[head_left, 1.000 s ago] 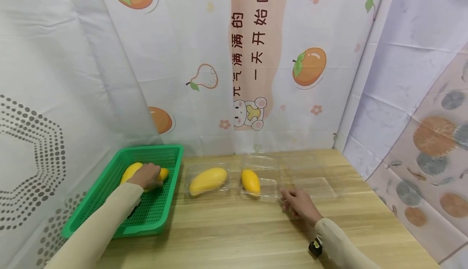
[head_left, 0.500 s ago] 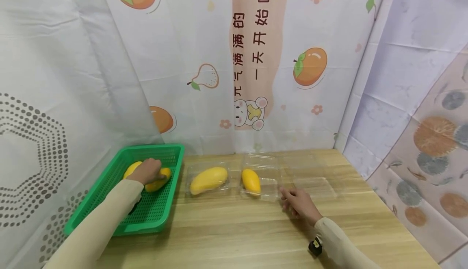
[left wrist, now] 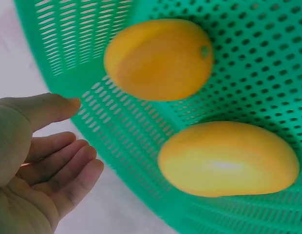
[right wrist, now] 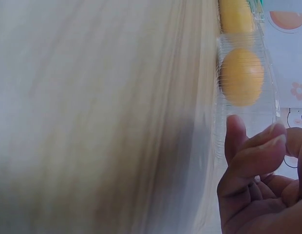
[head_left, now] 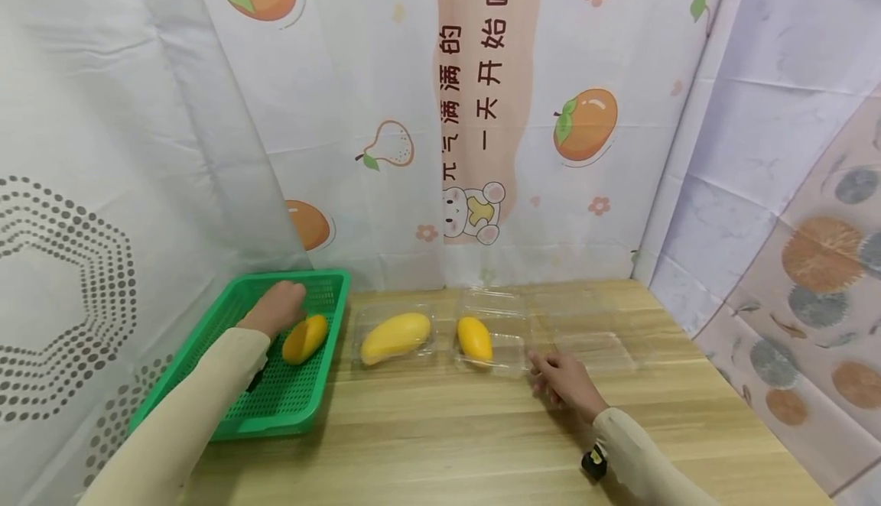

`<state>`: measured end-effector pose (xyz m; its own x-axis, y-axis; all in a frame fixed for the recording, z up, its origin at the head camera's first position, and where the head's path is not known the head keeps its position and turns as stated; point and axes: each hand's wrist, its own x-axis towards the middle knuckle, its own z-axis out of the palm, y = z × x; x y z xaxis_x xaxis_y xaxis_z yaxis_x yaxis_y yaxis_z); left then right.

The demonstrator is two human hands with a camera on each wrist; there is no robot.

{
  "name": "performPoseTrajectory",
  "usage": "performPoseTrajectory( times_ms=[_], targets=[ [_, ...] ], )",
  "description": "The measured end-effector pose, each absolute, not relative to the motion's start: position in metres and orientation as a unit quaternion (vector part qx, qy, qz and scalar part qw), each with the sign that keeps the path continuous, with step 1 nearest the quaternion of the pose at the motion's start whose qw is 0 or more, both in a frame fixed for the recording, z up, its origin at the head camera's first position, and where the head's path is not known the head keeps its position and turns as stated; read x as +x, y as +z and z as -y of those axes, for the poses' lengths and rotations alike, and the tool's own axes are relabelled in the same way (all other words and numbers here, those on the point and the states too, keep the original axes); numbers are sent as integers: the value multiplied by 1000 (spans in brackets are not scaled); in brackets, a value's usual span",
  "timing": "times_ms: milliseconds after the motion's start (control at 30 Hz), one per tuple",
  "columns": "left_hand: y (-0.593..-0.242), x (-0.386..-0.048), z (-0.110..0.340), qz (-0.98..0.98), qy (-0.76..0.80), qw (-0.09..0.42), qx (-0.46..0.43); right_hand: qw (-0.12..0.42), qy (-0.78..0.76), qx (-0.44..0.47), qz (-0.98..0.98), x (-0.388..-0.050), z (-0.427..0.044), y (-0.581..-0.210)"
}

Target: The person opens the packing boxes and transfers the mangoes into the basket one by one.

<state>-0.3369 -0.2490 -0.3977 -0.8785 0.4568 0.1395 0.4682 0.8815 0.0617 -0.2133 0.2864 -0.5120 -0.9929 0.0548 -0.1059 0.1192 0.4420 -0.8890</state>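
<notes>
While the right hand (head_left: pixel 566 385) has stayed in its place, the left hand (head_left: pixel 277 309) has moved up a bit from the small, egg-shaped, orange-yellow fruit (head_left: pixel 305 339) in the green plastic basket (head_left: pixel 275 426). A second ago the hand hid most of this small fruit; now it shows almost whole and seems to have turned a little. I think this means the picking is not done, as the left hand carries nothing and two fruits are in the basket.

The left fingers (left wrist: pixel 75 185) are spread away from the thumb and hold nothing. In the left wrist view, the small fruit is above and to the right of the fingertips, and the long, smooth, yellow fruit (left wrist: pixel 229 158) is straight to their right. Neither one touches them.

The right fingers are loosely bent and hold nothing that I can see. They are right by the edge of a clear plastic box (head_left: pixel 509 349) on the wooden counter (head_left: pixel 427 429); I cannot tell if they touch it. A smooth, oval, yellow fruit (head_left: pixel 475 339) lies in the box, on the side away from these fingers.
</notes>
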Motion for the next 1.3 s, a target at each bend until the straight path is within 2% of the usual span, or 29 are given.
performPoseTrajectory(
  times_ms=[267,600,1067,1300],
  targets=[
    [-379,-330,241,973,-79,97,-193,36,-523,46,-850,-212,-286,-510],
    [-368,-325,210,950,-97,190,-227,36,-529,49,-846,-210,-285,-508],
    [-370,-303,134,925,-104,175,-322,35,-524,45,-850,-212,-286,-509],
    [-374,-300,112,920,-105,164,-341,32,-523,45,-851,-210,-286,-508]
  ],
)
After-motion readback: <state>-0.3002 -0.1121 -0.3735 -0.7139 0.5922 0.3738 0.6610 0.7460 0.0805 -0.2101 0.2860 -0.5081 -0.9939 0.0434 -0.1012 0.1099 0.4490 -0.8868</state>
